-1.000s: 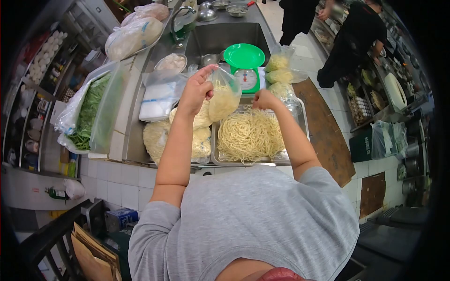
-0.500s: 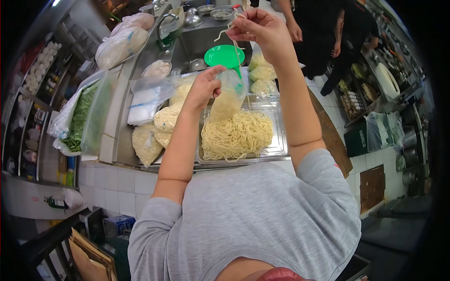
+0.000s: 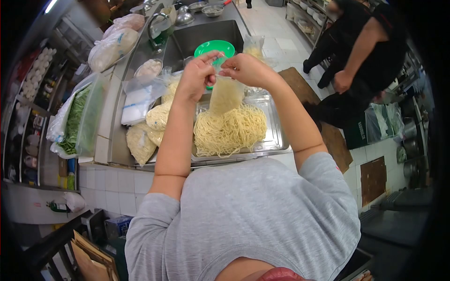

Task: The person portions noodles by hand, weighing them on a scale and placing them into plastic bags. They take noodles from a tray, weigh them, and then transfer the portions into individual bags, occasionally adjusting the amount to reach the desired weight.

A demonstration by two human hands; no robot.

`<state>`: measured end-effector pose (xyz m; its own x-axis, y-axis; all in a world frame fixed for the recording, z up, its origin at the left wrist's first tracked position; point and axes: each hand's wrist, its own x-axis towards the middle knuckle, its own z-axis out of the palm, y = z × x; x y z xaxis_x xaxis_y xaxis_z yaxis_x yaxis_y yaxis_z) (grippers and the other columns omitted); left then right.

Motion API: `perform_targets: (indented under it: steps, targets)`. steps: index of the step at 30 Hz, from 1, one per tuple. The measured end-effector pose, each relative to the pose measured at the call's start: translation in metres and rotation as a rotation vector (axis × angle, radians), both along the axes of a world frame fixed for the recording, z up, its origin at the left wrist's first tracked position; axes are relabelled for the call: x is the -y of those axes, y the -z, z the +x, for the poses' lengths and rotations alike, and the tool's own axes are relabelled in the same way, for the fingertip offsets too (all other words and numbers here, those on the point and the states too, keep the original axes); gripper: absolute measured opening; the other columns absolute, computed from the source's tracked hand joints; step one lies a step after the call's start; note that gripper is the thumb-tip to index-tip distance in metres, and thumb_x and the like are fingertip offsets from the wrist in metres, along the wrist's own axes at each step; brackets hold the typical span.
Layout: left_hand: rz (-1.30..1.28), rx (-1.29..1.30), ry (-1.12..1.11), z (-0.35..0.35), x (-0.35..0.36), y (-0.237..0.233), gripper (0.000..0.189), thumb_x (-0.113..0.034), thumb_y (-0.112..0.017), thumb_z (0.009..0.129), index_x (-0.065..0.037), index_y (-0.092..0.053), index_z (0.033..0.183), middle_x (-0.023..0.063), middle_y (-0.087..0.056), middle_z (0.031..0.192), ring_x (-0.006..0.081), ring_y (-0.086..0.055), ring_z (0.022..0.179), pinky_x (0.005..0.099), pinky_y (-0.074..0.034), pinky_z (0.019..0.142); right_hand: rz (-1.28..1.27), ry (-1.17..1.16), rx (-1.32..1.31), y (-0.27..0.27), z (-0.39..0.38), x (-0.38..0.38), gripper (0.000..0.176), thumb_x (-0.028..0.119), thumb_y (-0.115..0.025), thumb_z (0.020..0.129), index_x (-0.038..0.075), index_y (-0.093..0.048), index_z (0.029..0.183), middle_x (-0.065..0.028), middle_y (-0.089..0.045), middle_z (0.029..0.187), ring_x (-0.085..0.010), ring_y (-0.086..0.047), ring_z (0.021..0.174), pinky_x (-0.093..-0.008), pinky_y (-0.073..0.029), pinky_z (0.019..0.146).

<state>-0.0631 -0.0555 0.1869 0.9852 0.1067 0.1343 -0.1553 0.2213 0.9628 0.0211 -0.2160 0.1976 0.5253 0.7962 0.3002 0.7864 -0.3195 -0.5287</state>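
My left hand and my right hand are close together at the top of a clear plastic bag. Both are closed on its mouth, and pale noodles show through its lower part. Just beneath the hanging bag, a heap of loose yellow noodles fills much of a metal tray. A green plate lies beyond my hands, partly hidden by them. Left of the tray are filled bags of noodles and a stack of flat plastic bags.
A sink with a faucet is behind the tray. On the left stands a plastic bin of leafy greens. A person in dark clothes bends at the right, near a brown board.
My right hand has come down from high up, where it held a few noodle strands, to the bag's mouth beside my left hand. The people at the right have shifted, one now bending closer.
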Motion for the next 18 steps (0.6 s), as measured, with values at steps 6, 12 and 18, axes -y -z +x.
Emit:
perform_targets:
  steps: [6,12,18]
  targets:
    - [0.095,0.037,-0.012,-0.002,0.004,-0.018,0.047,0.007,-0.044,0.072,0.007,-0.05,0.119,0.0091,-0.058,0.116,0.0023,-0.043,0.049,0.0151,-0.033,0.042,-0.188,-0.013,0.078,-0.035,-0.027,0.037,0.028,0.028,-0.067,0.079,0.001,-0.059,0.076,-0.01,-0.058,0.063,-0.027,-0.055,0.063,-0.0345,-0.043,0.059]
    - [0.11,0.052,-0.032,0.004,0.009,-0.03,0.046,0.005,-0.044,0.07,0.006,-0.054,0.116,0.0067,-0.061,0.1,0.0025,-0.039,0.046,0.017,-0.03,0.04,0.099,-0.232,0.306,-0.013,-0.014,0.057,0.01,-0.002,-0.06,0.076,0.006,-0.059,0.081,-0.0089,-0.059,0.086,-0.0253,-0.054,0.081,-0.0307,-0.043,0.076]
    - [0.103,0.053,0.023,0.006,0.017,-0.031,0.049,0.008,-0.043,0.069,0.006,-0.054,0.116,0.0087,-0.06,0.113,0.0012,-0.037,0.046,0.015,-0.028,0.039,0.619,-0.138,-0.228,-0.011,-0.005,0.069,0.019,-0.01,-0.055,0.076,0.003,-0.061,0.089,-0.005,-0.062,0.086,-0.0157,-0.059,0.08,-0.0269,-0.046,0.073]
